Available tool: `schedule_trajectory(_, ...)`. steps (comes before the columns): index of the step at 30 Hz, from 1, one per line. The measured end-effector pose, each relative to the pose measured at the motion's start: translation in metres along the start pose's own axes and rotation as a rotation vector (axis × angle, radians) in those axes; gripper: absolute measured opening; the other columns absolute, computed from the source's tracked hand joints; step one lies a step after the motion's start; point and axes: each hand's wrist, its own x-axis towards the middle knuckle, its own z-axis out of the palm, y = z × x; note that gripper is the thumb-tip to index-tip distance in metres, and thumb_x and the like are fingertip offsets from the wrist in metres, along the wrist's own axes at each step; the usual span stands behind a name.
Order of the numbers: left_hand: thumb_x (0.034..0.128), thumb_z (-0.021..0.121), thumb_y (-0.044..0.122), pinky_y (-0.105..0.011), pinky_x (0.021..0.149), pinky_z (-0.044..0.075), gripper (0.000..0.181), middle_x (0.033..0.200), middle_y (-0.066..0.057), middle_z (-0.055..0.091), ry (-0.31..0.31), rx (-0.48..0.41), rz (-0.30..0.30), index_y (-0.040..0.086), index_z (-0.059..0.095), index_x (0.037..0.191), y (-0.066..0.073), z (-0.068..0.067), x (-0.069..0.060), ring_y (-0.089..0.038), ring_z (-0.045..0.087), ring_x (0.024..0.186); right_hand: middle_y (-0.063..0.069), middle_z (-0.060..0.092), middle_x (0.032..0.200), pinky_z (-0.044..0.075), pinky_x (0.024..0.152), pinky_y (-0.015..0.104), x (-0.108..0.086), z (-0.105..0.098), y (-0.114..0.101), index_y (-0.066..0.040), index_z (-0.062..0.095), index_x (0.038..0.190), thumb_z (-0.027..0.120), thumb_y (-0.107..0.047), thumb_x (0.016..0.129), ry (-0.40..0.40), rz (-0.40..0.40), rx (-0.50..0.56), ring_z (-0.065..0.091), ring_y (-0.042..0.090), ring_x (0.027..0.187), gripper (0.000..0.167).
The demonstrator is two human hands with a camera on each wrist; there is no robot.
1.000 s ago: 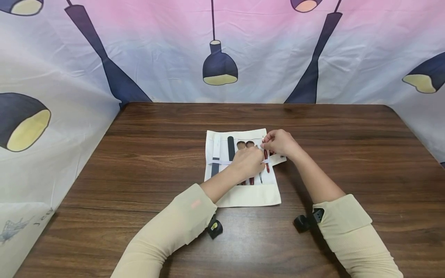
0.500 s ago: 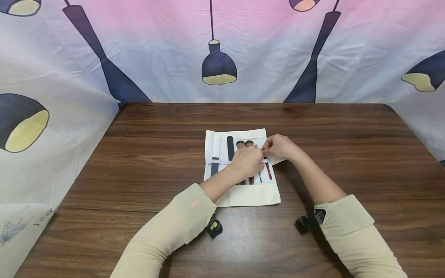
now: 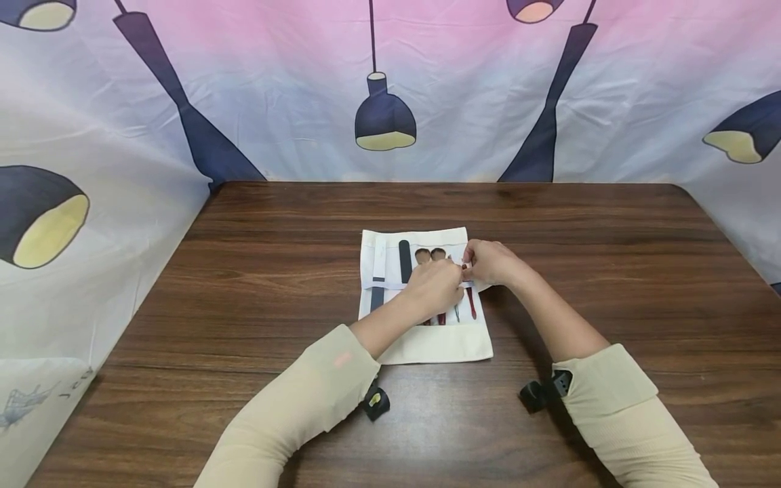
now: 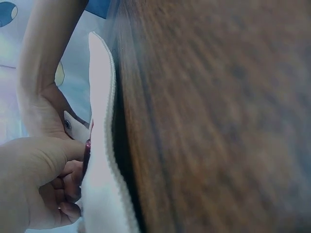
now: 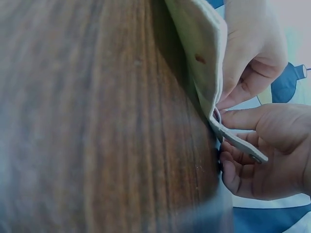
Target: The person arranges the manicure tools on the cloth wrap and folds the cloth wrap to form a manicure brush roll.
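Note:
A cream fabric tool roll (image 3: 436,346) lies spread on the table, with a white elastic band (image 3: 387,285) across it. My left hand (image 3: 434,283) is over the middle of the roll, fingers curled, and pinches the band near its right end; the contact is mostly covered. My right hand (image 3: 491,263) pinches the upper part of a slim red tool (image 3: 472,303) at the roll's right side. Its lower end shows below the band, and its tip is hidden by the fingers. In the right wrist view, the right hand (image 5: 277,150) is beside a strap with a snap (image 5: 243,145).
Under the band lie a white-and-grey strip (image 3: 379,264), a black flat stick (image 3: 405,261), two fluffy brushes (image 3: 438,254) and a thin metal tool (image 3: 457,313). Around the roll extends the brown wooden table (image 3: 274,271); a printed curtain (image 3: 305,88) hangs behind it.
My right hand has moved slightly down toward me, and the red tool has slid further down beneath the band. My left hand has stayed in place.

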Motion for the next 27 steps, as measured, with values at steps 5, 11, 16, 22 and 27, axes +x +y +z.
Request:
schedule_trajectory(5,0.0865,0.06,0.022,-0.03,0.051,0.044,0.012,0.083,-0.002,0.055,0.008,0.015,0.008,0.011,0.064,0.081,0.0,-0.012,-0.005,-0.013,0.05,0.067,0.012,0.056,0.086,0.04,0.068,0.037,-0.009,-0.01,-0.004,0.0,0.053,0.1,0.06,-0.022,0.088,0.008,-0.001,-0.046,0.051,0.026,0.079,0.026)
schedule_trajectory(11,0.0879,0.058,0.017,-0.029,0.06,0.047,0.015,0.093,-0.004,0.059,0.06,-0.072,-0.071,0.007,0.067,0.094,-0.037,-0.039,-0.006,-0.016,0.056,0.076,0.015,0.054,0.104,0.041,0.075,0.046,-0.045,-0.025,-0.011,-0.001,0.057,0.11,0.058,-0.029,0.09,0.12,-0.051,-0.098,0.053,0.028,0.093,0.034)
schedule_trajectory(16,0.0882,0.055,0.016,-0.041,0.075,0.048,0.023,0.104,-0.007,0.058,0.072,0.004,-0.22,0.006,0.064,0.106,-0.088,-0.056,0.001,-0.023,0.056,0.096,0.004,0.06,0.086,0.042,0.064,0.037,-0.078,-0.018,-0.011,-0.005,0.063,0.096,0.06,-0.025,0.088,0.131,-0.108,-0.014,0.054,0.019,0.073,0.022)
schedule_trajectory(22,0.0921,0.049,0.013,-0.044,0.077,0.047,0.022,0.108,-0.011,0.057,-0.009,0.06,-0.298,0.004,0.063,0.105,-0.128,-0.063,0.007,-0.028,0.053,0.102,-0.005,0.053,0.059,0.038,0.05,0.029,-0.104,0.005,-0.003,-0.011,0.064,0.083,0.06,-0.027,0.089,-0.031,-0.067,0.009,0.046,0.01,0.051,0.017)
schedule_trajectory(27,0.0945,0.044,0.01,-0.039,0.069,0.043,0.021,0.098,-0.01,0.06,-0.091,0.068,-0.322,0.007,0.064,0.088,-0.138,-0.062,0.009,-0.026,0.051,0.095,-0.003,0.053,0.054,0.041,0.047,0.029,-0.111,0.017,-0.006,-0.013,0.061,0.068,0.062,-0.031,0.086,-0.132,-0.029,0.051,0.051,0.011,0.046,0.026)
